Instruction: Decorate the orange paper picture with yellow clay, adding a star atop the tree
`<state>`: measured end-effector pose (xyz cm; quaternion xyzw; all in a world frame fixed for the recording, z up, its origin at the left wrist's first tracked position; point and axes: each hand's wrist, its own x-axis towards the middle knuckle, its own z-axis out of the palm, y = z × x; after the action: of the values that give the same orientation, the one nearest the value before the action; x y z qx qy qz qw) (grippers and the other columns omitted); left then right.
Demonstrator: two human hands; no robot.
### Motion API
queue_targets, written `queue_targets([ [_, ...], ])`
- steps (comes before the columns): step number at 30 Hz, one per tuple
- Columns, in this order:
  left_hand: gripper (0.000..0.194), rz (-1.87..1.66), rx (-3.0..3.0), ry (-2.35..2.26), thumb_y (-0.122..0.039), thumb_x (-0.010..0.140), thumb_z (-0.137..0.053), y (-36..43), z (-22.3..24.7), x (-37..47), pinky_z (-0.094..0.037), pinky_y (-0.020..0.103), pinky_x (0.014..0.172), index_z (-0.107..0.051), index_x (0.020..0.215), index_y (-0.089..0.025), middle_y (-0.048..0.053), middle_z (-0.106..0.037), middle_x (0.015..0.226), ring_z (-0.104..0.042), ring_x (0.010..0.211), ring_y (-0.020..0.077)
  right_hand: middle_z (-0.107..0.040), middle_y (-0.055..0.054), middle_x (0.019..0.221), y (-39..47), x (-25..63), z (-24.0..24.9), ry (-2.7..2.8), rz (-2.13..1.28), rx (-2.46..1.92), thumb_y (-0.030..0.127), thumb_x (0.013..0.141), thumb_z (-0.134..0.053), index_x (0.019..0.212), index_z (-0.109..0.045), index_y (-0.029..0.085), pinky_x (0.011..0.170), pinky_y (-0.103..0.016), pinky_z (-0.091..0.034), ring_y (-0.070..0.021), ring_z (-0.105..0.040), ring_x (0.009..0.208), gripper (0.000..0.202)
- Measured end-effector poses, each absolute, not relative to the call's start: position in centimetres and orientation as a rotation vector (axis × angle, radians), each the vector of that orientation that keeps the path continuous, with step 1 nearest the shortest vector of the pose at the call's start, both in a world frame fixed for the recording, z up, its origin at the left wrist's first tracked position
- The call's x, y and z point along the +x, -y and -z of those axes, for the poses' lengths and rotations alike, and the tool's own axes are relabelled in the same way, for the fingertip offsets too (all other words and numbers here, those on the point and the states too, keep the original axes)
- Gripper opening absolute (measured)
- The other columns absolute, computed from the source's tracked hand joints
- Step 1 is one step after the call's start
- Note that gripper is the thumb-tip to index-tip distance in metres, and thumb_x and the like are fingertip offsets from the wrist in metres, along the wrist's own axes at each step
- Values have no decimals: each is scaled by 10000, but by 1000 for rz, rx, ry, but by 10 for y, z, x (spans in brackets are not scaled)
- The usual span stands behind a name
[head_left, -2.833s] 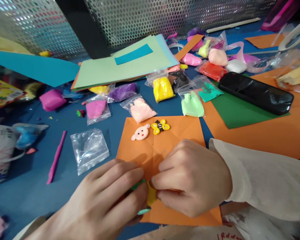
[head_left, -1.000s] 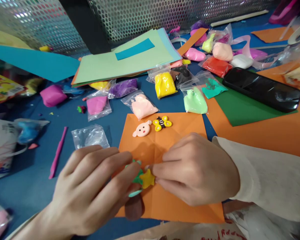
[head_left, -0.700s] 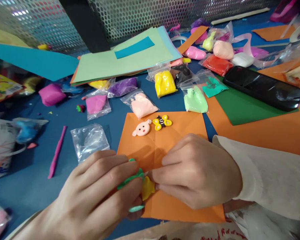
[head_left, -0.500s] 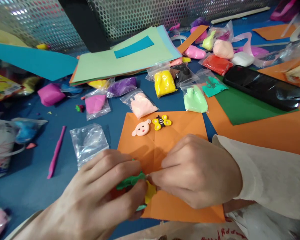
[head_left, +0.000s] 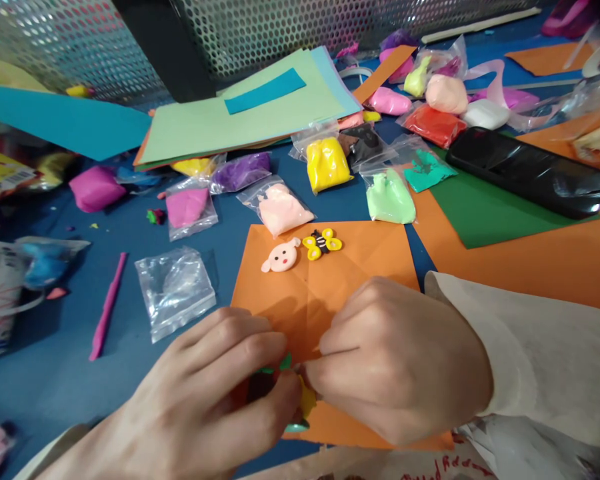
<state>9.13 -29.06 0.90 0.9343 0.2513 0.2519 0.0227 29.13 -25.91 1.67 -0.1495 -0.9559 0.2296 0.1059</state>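
From my end I make out only part of the small clay piece (head_left: 307, 400): a yellow bit, scraps of leafy green, a teal rim low down, the rest hidden behind knuckles. It sits between the two hands over the near half of the orange sheet (head_left: 375, 250); I can't tell whether it touches the paper. The left hand (head_left: 220, 387) has its fingers clamped on it; the right hand (head_left: 400, 360) has its fingers bunched together, tips at the yellow, and I cannot tell if they pinch it. Beyond the knuckles I have creased orange up towards the sheet's far edge, where a pink animal face (head_left: 281, 257) and a yellow-and-black bee (head_left: 322, 244) lie side by side. To the left I get a stretch of blue tabletop (head_left: 55, 353), with a clear bag (head_left: 176, 293) just beside the left hand and a pink tool (head_left: 109, 303) further out; to the right, the pale sleeve (head_left: 540, 360) takes up the room
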Motion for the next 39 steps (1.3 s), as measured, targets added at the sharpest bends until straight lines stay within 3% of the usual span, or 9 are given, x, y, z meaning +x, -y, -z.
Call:
queue_targets([
  [6, 249, -839, 2926, -812, -61, 904, -409, 290, -12, 93, -441, 267, 631, -495, 706, -186, -13, -507, 795, -466, 729, 103, -433, 42, 481, 262, 293, -15, 2729, -654, -479, 132, 748, -562, 548, -534, 152, 422, -257, -203, -87, -212, 450, 203],
  [11, 233, -730, 3005, -776, -183, 940, -364, 286, -15, 85, -439, 313, 635, -538, 786, -200, 19, -527, 825, -487, 765, 140, -439, 44, 494, 259, 297, -14, 2690, -600, -491, 98, 771, -538, 575, -525, 147, 443, -258, -176, -78, -247, 441, 202],
  [17, 251, -762, 3098, -674, -249, 955, -361, 280, -12, 79, -422, 318, 658, -563, 834, -162, 48, -502, 875, -484, 804, 159, -491, 30, 515, 254, 297, -13, 2744, -556, -526, 121, 795, -544, 686, -636, 149, 474, -258, -196, -86, -348, 475, 145],
  [22, 160, -752, 3117, -642, -216, 917, -466, 282, -11, 77, -431, 320, 671, -570, 809, -158, 44, -512, 896, -492, 796, 163, -523, 29, 521, 255, 296, -12, 2722, -562, -504, 122, 786, -562, 657, -657, 148, 467, -251, -217, -87, -359, 479, 163],
  [27, 228, -769, 3118, -660, -238, 941, -390, 282, -13, 79, -442, 327, 650, -576, 863, -133, 64, -528, 867, -502, 780, 176, -541, 20, 511, 255, 297, -11, 2626, -529, -524, 126, 810, -551, 622, -646, 139, 463, -245, -245, -87, -414, 487, 211],
  [33, 85, -804, 3187, -744, -175, 849, -551, 281, -8, 75, -450, 338, 653, -598, 865, -106, 70, -568, 848, -525, 775, 188, -593, 18, 528, 256, 294, -8, 2434, -589, -681, 109, 782, -584, 677, -670, 120, 456, -227, -283, -78, -486, 477, 136],
  [39, 127, -925, 3188, -868, -222, 849, -559, 279, -11, 77, -437, 331, 629, -604, 855, -104, 54, -553, 767, -502, 711, 173, -496, 47, 442, 264, 292, -13, 2246, -574, -837, 93, 687, -596, 796, -682, 63, 408, -242, -251, -67, -365, 386, 142],
])
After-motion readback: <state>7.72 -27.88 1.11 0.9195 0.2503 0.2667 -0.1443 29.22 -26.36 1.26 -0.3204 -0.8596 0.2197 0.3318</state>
